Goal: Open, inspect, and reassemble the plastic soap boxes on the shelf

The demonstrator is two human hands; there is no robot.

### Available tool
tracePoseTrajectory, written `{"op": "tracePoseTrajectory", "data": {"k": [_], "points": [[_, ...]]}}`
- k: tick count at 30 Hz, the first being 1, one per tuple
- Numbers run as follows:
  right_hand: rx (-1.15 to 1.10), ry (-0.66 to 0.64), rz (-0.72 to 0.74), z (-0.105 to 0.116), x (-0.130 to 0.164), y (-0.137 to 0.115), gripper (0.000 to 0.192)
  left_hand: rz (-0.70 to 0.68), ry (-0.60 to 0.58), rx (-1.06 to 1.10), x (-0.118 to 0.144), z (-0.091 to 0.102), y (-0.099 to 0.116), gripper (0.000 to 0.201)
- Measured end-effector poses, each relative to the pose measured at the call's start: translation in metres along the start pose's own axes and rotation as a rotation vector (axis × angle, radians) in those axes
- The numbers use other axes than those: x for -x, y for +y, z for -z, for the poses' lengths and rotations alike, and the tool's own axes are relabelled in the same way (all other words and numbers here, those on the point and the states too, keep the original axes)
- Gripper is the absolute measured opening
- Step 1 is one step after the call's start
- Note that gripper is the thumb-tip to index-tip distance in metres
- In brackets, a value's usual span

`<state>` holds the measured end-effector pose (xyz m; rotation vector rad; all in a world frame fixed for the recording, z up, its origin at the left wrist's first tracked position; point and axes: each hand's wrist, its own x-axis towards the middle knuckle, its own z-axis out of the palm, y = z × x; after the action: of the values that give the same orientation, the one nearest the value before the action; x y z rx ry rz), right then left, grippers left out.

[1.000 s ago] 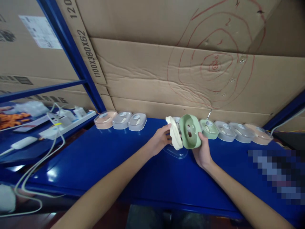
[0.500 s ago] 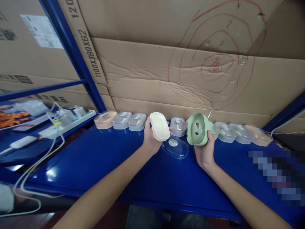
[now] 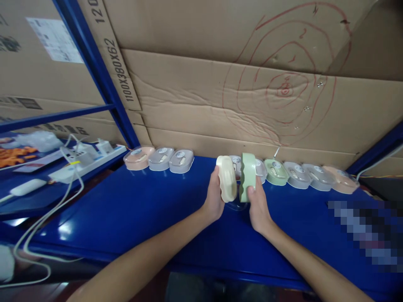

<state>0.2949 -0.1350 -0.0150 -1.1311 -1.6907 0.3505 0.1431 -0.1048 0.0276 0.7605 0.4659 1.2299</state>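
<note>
Cream tray [image 3: 226, 183] is standing on edge in our left hand [image 3: 214, 200], while our right hand [image 3: 258, 205] is gripping the green tray [image 3: 248, 182] just beside it. We are holding both above the blue shelf [image 3: 151, 209], before a row of lidded boxes [image 3: 296, 173] along the cardboard [image 3: 201, 96].

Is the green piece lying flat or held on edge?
On edge. The right hand holds the green piece upright above the shelf, facing the cream piece in the left hand.

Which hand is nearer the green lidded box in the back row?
Right. The right hand, holding a green piece, sits just left of the green lidded box; the left hand is farther left.
</note>
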Motion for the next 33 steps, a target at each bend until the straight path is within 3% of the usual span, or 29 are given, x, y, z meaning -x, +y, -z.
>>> {"op": "tracePoseTrajectory", "data": {"k": [5,12,18,23,26,30,33], "points": [[0.135,-0.044,-0.008,-0.005,0.006,-0.021,0.074,-0.006,-0.047,-0.037,0.009,-0.004,-0.013,0.069],[0.24,-0.094,0.006,-0.011,0.012,-0.024,0.077,-0.061,-0.016,-0.078,0.013,-0.001,-0.022,0.069],[0.297,-0.121,0.033,-0.012,0.012,-0.029,0.078,-0.046,-0.07,-0.076,0.017,0.0,-0.023,0.072],[0.274,-0.157,0.039,-0.009,0.01,-0.028,0.079,-0.127,-0.084,-0.183,0.011,0.002,-0.017,0.05],[0.227,-0.156,0.065,-0.003,0.005,-0.024,0.079,-0.09,-0.073,-0.164,0.004,0.002,-0.005,0.052],[0.263,-0.112,0.151,0.006,-0.002,-0.013,0.081,-0.044,0.033,-0.088,-0.013,0.012,0.015,0.057],[0.413,-0.196,0.18,0.01,-0.007,-0.004,0.076,-0.101,0.2,-0.04,-0.031,0.028,0.026,0.05]]}}
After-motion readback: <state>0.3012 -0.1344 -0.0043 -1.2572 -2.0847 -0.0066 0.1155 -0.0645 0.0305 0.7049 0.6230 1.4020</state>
